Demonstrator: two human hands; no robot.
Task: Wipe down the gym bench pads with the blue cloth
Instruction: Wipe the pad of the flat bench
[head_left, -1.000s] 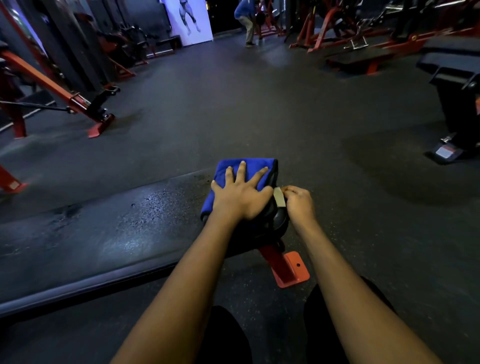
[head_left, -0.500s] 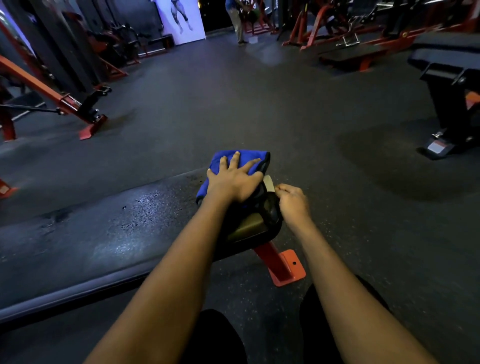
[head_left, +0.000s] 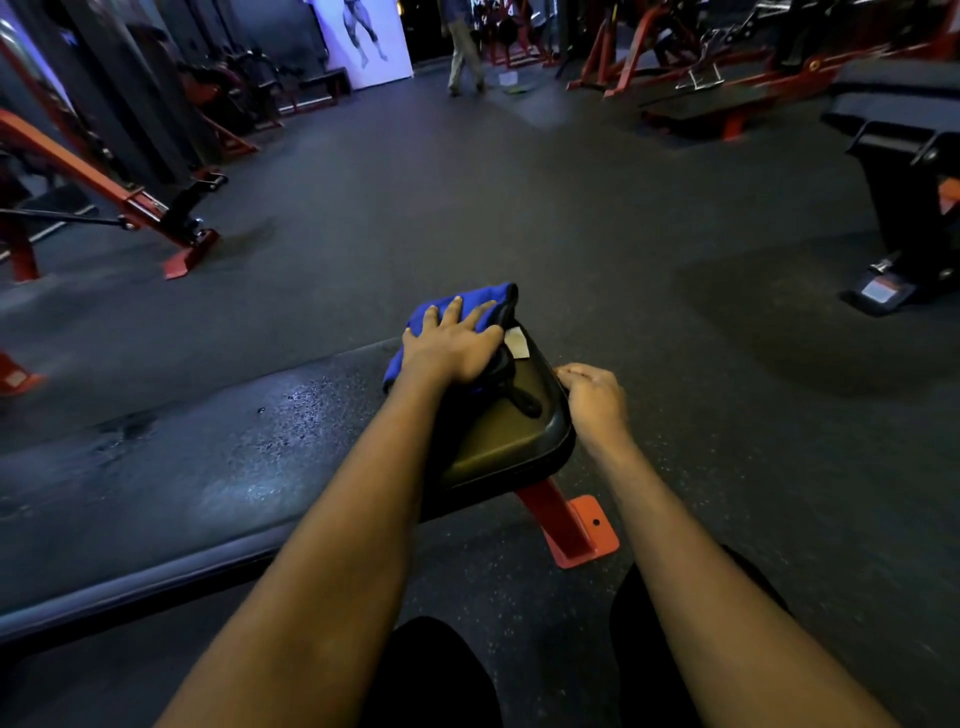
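A long black bench pad (head_left: 208, 452) runs from the left edge to the middle, wet and speckled on top. Its rounded right end (head_left: 511, 447) sits over a red foot (head_left: 582, 530). The folded blue cloth (head_left: 480, 304) lies on the far corner of that end. My left hand (head_left: 452, 345) presses flat on the cloth with its fingers spread. My right hand (head_left: 592, 400) grips the pad's right edge with curled fingers. A small white label (head_left: 517, 343) shows beside the cloth.
A red and black machine frame (head_left: 156, 208) stands on the floor at left and a black machine base (head_left: 904, 208) at right. Farther back are a flat bench (head_left: 701, 109), red racks and a walking person (head_left: 465, 47). Dark rubber floor lies between.
My left hand has slid the blue cloth away from me to the pad's far corner, uncovering more of the pad's end. My right hand stays on the pad's edge.
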